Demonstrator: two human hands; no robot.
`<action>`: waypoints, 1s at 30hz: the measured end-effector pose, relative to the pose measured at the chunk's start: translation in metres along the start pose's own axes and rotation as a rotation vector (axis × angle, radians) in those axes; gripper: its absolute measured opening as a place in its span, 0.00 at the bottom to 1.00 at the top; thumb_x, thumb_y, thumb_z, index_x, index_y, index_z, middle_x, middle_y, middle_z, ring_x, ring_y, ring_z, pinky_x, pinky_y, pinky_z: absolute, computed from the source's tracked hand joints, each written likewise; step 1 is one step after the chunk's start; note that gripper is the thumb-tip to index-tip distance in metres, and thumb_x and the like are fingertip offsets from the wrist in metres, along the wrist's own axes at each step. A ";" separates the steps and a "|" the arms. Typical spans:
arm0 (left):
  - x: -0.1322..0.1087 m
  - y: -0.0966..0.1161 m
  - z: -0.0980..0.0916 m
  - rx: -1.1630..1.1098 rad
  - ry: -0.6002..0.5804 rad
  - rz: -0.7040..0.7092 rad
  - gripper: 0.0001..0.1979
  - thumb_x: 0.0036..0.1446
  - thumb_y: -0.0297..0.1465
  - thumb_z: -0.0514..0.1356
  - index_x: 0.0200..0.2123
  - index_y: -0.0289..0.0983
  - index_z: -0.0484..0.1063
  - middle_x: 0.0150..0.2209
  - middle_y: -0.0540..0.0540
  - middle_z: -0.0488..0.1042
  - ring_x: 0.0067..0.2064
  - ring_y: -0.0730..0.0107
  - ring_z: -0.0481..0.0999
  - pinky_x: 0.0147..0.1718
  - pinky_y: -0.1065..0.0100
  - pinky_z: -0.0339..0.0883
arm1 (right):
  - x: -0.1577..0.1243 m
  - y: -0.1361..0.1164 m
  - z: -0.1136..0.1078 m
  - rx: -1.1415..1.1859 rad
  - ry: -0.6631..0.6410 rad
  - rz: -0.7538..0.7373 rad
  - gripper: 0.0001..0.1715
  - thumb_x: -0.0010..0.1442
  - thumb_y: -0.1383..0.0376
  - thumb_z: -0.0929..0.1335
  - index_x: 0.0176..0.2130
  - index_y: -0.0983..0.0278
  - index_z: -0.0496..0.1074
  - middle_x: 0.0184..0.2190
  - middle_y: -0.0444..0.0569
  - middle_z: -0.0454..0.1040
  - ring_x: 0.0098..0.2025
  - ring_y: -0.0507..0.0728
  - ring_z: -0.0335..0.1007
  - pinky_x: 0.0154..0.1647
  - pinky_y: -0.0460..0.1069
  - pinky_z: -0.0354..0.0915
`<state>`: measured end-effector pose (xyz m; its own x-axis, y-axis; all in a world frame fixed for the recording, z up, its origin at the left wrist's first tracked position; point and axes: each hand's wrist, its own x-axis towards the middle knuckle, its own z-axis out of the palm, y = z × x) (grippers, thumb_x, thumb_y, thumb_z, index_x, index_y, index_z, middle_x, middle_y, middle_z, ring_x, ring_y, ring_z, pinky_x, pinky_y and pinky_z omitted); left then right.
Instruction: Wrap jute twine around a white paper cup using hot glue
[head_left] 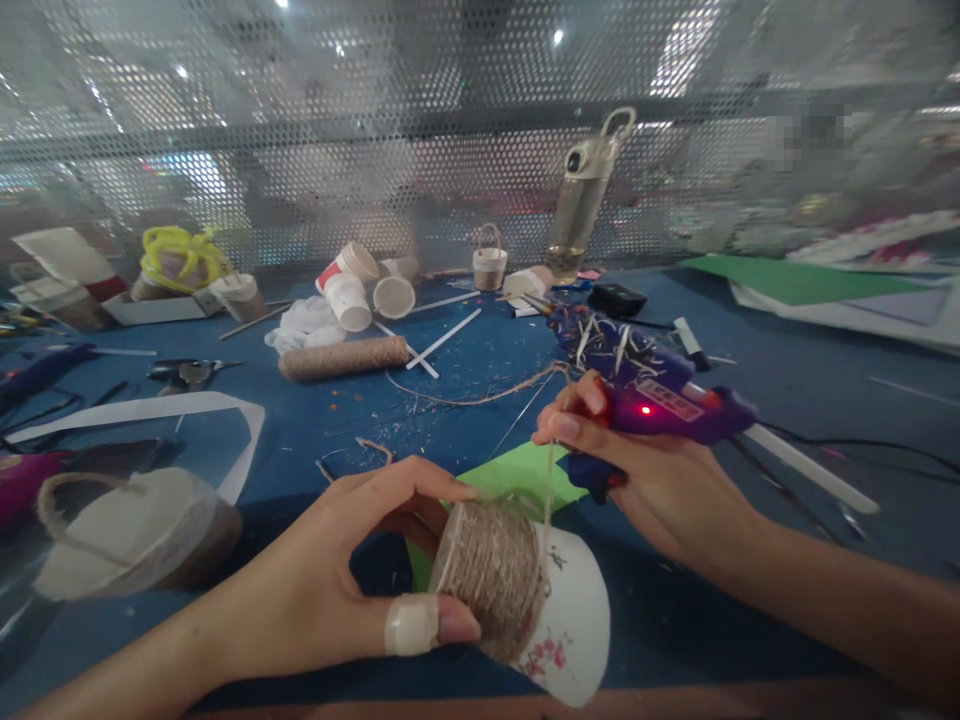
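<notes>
My left hand (pixel 352 570) grips a paper cup (pixel 574 620) lying on its side, thumb and fingers around the part wrapped in brown twine (pixel 495 575). The unwrapped end of the cup is white with pink flowers. My right hand (pixel 645 460) holds a purple glue gun (pixel 652 400), its red light on and its nozzle pointing up and left. A strand of the twine also runs from the cup up to the pinched thumb and finger of my right hand. From there it trails left across the table toward a twine roll (pixel 345 357). A bandage covers my left thumb.
Several paper cups (pixel 394 297) and a tiny twine-handled basket (pixel 490 268) stand toward the back, near a clear water bottle (pixel 581 200). A handled, wrapped cup (pixel 142 530) lies at left. Light green paper (pixel 517 475) is under my hands. A perforated metal screen (pixel 420 130) closes off the back.
</notes>
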<state>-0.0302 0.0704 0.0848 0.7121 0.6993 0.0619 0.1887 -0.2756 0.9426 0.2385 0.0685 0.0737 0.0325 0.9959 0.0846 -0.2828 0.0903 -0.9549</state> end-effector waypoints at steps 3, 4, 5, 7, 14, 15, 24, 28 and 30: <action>0.000 0.001 0.000 0.010 -0.017 -0.011 0.21 0.57 0.36 0.75 0.52 0.43 0.78 0.47 0.46 0.85 0.45 0.62 0.86 0.45 0.68 0.80 | 0.001 0.002 -0.001 -0.032 0.001 -0.009 0.24 0.49 0.58 0.84 0.28 0.57 0.69 0.31 0.37 0.78 0.39 0.54 0.75 0.48 0.52 0.67; 0.000 0.002 0.000 0.025 -0.019 -0.008 0.22 0.56 0.38 0.76 0.52 0.44 0.78 0.47 0.47 0.85 0.45 0.62 0.86 0.45 0.68 0.80 | 0.001 0.002 0.000 -0.037 0.004 -0.010 0.24 0.49 0.58 0.84 0.28 0.57 0.69 0.31 0.37 0.78 0.39 0.54 0.75 0.48 0.52 0.67; 0.000 0.002 -0.001 0.039 -0.018 -0.002 0.23 0.55 0.39 0.77 0.53 0.44 0.78 0.46 0.48 0.85 0.45 0.62 0.86 0.46 0.68 0.80 | 0.002 0.002 0.000 -0.042 0.006 -0.008 0.24 0.49 0.57 0.84 0.28 0.57 0.69 0.30 0.37 0.78 0.38 0.54 0.75 0.48 0.52 0.67; -0.001 0.004 -0.001 0.047 -0.022 0.001 0.24 0.54 0.40 0.78 0.52 0.45 0.78 0.45 0.49 0.86 0.45 0.63 0.86 0.46 0.68 0.80 | 0.003 0.001 0.002 -0.053 0.011 0.003 0.25 0.47 0.55 0.85 0.27 0.57 0.69 0.30 0.38 0.77 0.36 0.55 0.74 0.47 0.53 0.68; -0.004 0.002 0.000 -0.149 0.070 0.138 0.26 0.52 0.35 0.80 0.54 0.50 0.80 0.50 0.49 0.83 0.45 0.66 0.86 0.48 0.69 0.81 | 0.003 0.006 -0.001 -0.227 0.052 0.008 0.26 0.47 0.52 0.84 0.27 0.57 0.69 0.32 0.40 0.77 0.38 0.57 0.72 0.45 0.54 0.66; -0.004 0.002 0.000 -0.151 0.084 0.156 0.26 0.52 0.35 0.80 0.54 0.51 0.80 0.51 0.50 0.83 0.46 0.66 0.85 0.48 0.69 0.81 | 0.003 0.007 -0.002 -0.247 0.038 0.001 0.25 0.48 0.51 0.84 0.28 0.57 0.70 0.32 0.40 0.77 0.38 0.57 0.72 0.45 0.54 0.66; -0.002 -0.001 0.002 -0.164 0.065 0.176 0.28 0.50 0.33 0.81 0.53 0.48 0.80 0.52 0.47 0.82 0.49 0.61 0.85 0.47 0.68 0.81 | 0.000 0.004 0.003 -0.384 0.017 -0.007 0.24 0.48 0.48 0.82 0.25 0.56 0.70 0.32 0.42 0.78 0.38 0.60 0.73 0.48 0.58 0.68; -0.003 -0.004 0.004 -0.183 0.053 0.166 0.29 0.50 0.31 0.81 0.54 0.49 0.79 0.54 0.47 0.80 0.51 0.62 0.84 0.49 0.67 0.80 | 0.000 0.007 0.003 -0.375 0.025 0.022 0.25 0.46 0.46 0.82 0.26 0.56 0.71 0.32 0.43 0.77 0.38 0.60 0.73 0.49 0.59 0.67; -0.004 -0.006 0.005 -0.191 0.050 0.159 0.29 0.51 0.31 0.81 0.55 0.51 0.78 0.54 0.48 0.78 0.53 0.63 0.83 0.51 0.68 0.79 | 0.001 0.008 0.003 -0.371 0.036 0.026 0.26 0.45 0.45 0.83 0.25 0.56 0.71 0.32 0.43 0.78 0.39 0.60 0.73 0.49 0.59 0.68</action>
<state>-0.0304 0.0662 0.0774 0.6873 0.6902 0.2266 -0.0582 -0.2586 0.9642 0.2336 0.0700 0.0670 0.0652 0.9964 0.0550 0.0823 0.0495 -0.9954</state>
